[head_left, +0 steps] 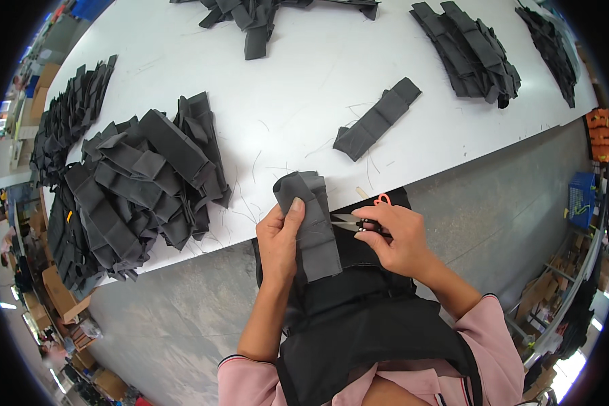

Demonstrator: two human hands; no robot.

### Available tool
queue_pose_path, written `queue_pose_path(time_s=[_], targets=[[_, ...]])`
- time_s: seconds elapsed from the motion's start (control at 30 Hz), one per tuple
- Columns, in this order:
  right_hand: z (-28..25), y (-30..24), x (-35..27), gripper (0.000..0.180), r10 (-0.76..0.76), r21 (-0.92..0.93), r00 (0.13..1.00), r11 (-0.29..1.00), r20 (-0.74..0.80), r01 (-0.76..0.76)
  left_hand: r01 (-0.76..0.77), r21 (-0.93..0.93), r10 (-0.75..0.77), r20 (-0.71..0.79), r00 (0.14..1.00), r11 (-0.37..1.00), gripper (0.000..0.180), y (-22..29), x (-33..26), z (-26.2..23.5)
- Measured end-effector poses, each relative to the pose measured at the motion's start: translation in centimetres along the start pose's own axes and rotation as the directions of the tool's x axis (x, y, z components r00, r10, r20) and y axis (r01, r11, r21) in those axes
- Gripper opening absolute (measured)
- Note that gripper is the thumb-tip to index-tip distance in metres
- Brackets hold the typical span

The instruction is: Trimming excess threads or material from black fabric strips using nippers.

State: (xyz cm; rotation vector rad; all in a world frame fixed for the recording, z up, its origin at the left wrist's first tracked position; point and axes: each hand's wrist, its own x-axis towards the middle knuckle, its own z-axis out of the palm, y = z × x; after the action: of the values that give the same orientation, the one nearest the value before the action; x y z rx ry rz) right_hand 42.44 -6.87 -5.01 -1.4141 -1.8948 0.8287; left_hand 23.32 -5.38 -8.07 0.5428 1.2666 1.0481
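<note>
My left hand [282, 233] is closed on a dark grey fabric strip [316, 233], thumb on top, at the table's near edge. The strip is folded over at its far end and hangs toward my lap. In my right hand [396, 233] are small thread snips [364, 224] with black grips and an orange-red loop. Their blades are parted and point left, at the strip's right edge. Whether they touch the cloth I cannot tell. Beyond my hands a single grey fabric strip [377, 120] lies slantwise on the white table [277, 122].
A big heap of grey strips [142, 176] covers the table's left side, with another pile [74, 118] behind it. More strips lie at the far side [250, 20] and far right [470, 54]. Loose threads are scattered about. A blue crate [580, 196] stands right, on the floor.
</note>
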Motion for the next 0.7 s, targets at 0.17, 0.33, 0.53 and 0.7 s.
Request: queue_pose_path(time_s=[0.17,0.33,0.53,0.7], targets=[[0.16,-0.32,0.48,0.026,-0.067,-0.046,0.997,0.997,0.038,0.068,-0.014,-0.027,0.013,-0.03,0.999,1.0,0.027,0.31,-0.16,0.39],[0.78,-0.64,0.28,0.027,-0.156,-0.145,0.988,0.978,-0.01,0.153,0.016,-0.009,-0.017,-0.027,0.999,1.0,0.027,0.51,-0.47,0.59],[0.91,-0.63,-0.09,0.027,-0.224,-0.247,0.974,0.946,-0.021,0.212,0.019,-0.015,-0.019,-0.016,1.0,1.0,0.027,0.39,-0.52,0.42],[0.67,-0.76,0.19,0.023,-0.145,-0.083,0.986,0.987,-0.079,0.138,0.002,-0.011,-0.002,-0.018,1.0,1.0,0.026,0.38,-0.43,0.46]])
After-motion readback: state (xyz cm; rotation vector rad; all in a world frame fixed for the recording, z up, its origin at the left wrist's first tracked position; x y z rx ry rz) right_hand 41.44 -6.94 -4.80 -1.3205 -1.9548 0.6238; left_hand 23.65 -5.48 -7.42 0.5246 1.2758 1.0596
